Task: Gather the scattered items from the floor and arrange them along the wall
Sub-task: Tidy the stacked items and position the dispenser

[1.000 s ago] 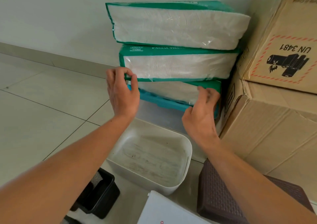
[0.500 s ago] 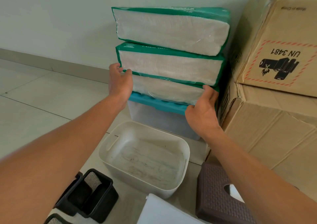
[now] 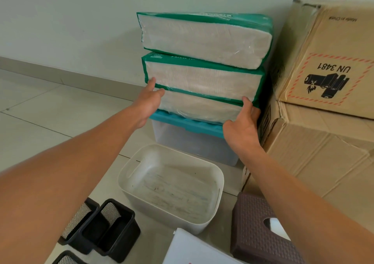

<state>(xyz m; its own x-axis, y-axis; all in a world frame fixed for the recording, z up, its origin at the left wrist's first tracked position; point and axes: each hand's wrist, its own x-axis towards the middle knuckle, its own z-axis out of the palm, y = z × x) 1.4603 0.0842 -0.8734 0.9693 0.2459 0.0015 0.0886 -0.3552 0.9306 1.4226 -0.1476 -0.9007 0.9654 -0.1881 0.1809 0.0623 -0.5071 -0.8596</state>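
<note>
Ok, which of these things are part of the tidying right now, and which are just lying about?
In hand:
- three tissue packs, stacked on the teal-lidded bin by the wall
- left hand and right hand, at the bottom pack's ends

Lying about:
- white tub
- black mesh holders
- brown tissue box
- cardboard boxes

wall [image 3: 70, 21]: plain pale, seen across the far side | skirting [image 3: 60, 74]: grey strip, run along the wall's foot | floor [image 3: 50, 114]: large pale glossy tiles, thin dark grout lines seen | light: soft, even, faint sheen thrown on the left tiles | cardboard boxes [image 3: 315, 150]: stacked at right against the wall
</note>
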